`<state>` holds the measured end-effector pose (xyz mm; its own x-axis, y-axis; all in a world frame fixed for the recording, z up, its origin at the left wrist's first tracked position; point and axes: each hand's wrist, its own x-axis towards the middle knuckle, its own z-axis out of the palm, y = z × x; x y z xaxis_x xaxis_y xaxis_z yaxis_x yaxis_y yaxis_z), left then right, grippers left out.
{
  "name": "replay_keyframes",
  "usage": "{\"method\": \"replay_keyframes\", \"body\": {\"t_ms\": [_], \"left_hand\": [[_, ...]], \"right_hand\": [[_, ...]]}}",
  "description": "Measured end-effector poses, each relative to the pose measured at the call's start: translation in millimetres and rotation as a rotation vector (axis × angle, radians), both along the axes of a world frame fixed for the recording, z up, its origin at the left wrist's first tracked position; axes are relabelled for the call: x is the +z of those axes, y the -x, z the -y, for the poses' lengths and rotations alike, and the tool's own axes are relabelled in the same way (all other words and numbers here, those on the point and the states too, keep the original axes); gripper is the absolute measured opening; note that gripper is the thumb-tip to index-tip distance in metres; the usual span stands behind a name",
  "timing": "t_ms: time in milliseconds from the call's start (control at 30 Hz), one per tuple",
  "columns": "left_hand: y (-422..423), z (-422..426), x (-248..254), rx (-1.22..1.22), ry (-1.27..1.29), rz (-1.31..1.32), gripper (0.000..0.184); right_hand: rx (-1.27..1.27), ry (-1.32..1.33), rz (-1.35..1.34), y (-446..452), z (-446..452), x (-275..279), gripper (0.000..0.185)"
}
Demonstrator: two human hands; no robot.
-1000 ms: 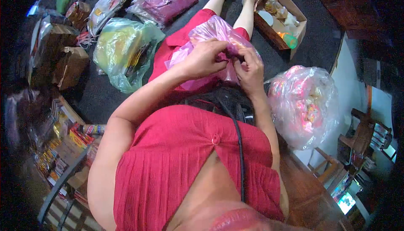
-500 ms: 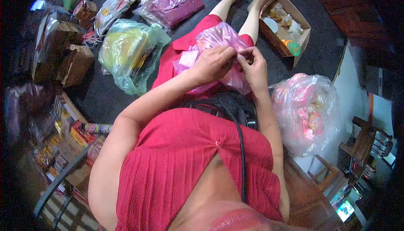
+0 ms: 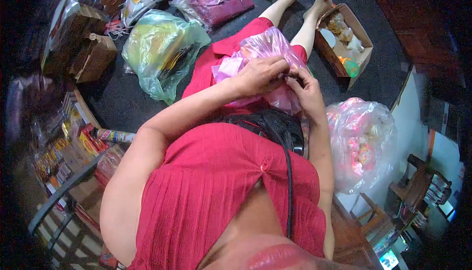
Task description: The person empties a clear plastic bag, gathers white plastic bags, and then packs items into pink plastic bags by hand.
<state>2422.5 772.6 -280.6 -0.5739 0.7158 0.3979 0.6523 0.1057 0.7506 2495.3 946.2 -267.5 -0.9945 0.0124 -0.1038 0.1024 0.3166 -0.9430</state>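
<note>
A pink translucent plastic bag (image 3: pixel 278 46) rests on the lap, over the red trousers. My left hand (image 3: pixel 263 75) comes from the left side of the view, its fingers pinched on the gathered top of the bag. Close beside it on the right, my right hand (image 3: pixel 309 90) has its thumb and fingers closed at the same gathered part. The fingertips of both hands nearly meet there, and the exact spot they pinch is partly hidden behind the fingers.
Left of the legs lies a green plastic bag (image 3: pixel 160 48); a purple package (image 3: pixel 221 2) is beyond it. An open cardboard box (image 3: pixel 361 29) stands right of the feet. Nearer on the right sits a clear bag of pink items (image 3: pixel 364 147). Brown boxes (image 3: pixel 96 56) stand far left.
The whole view has shifted, so the surroundings sit further right. Both hands remain at the bag's gathered top, and their fingertips have changed position slightly around it.
</note>
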Motion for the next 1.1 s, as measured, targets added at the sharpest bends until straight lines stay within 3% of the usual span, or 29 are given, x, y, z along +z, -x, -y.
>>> {"method": "replay_keyframes", "body": {"t_ms": [33, 67, 133, 167, 300, 367, 400, 467, 600, 833, 900, 1033, 1067, 1100], "left_hand": [[-0.4, -0.8, -0.9, -0.003, -0.026, -0.007, 0.019], [-1.3, -1.1, -1.1, -0.008, -0.053, -0.013, 0.02], [-3.9, -0.7, 2.2, -0.022, -0.043, -0.043, 0.021], [-3.8, -0.9, 4.4, -0.04, -0.034, -0.075, 0.023], [2.0, -1.2, 8.7, -0.057, 0.013, -0.083, 0.023], [1.1, 0.5, 11.2, -0.088, 0.076, 0.021, 0.026], [-0.4, 0.8, 7.7, -0.046, 0.086, 0.022, 0.026], [-0.2, -4.4, -6.8, 0.008, -0.002, -0.043, 0.028], [-6.2, -8.6, -22.0, 0.028, 0.092, -0.064, 0.025], [-6.3, -11.8, -21.7, 0.023, 0.045, -0.116, 0.021], [-9.9, -4.1, -1.1, 0.001, 0.082, -0.034, 0.021], [-12.7, -8.7, -8.8, 0.028, 0.085, -0.096, 0.019], [-15.0, -9.1, -11.7, 0.042, 0.088, -0.094, 0.019], [-17.6, -10.0, -14.3, 0.052, 0.08, -0.138, 0.019]], "right_hand": [[0.007, 0.187, 0.088, 2.3, -0.7, -0.1, 0.013], [0.012, 0.189, 0.089, 2.3, -3.3, 2.2, 0.013], [-0.018, 0.652, 0.41, 2.6, -7.1, 10.9, 0.01], [0.005, 0.675, 0.431, 3.8, -6.2, 11.1, 0.01], [-0.066, 0.627, 0.482, 5.3, -12.2, -0.9, 0.014], [-0.092, 0.386, 0.43, 7.7, -8.4, 6.1, 0.019], [-0.049, 0.387, 0.437, 8.6, -4.9, 9.2, 0.019], [-0.144, 0.35, 0.444, 6.8, 1.0, 14.0, 0.023], [-0.036, 0.209, 0.415, 8.9, -10.2, 9.3, 0.02], [-0.006, 0.367, 0.378, 4.0, -14.5, 5.6, 0.012], [-0.003, 0.381, 0.387, 3.3, -11.4, 11.5, 0.011], [0.049, 0.353, 0.416, 4.8, -18.3, 1.8, 0.008], [0.055, 0.313, 0.438, 6.2, -19.6, -1.3, 0.009], [0.086, 0.346, 0.452, 8.1, -24.0, -8.2, 0.022]]}}
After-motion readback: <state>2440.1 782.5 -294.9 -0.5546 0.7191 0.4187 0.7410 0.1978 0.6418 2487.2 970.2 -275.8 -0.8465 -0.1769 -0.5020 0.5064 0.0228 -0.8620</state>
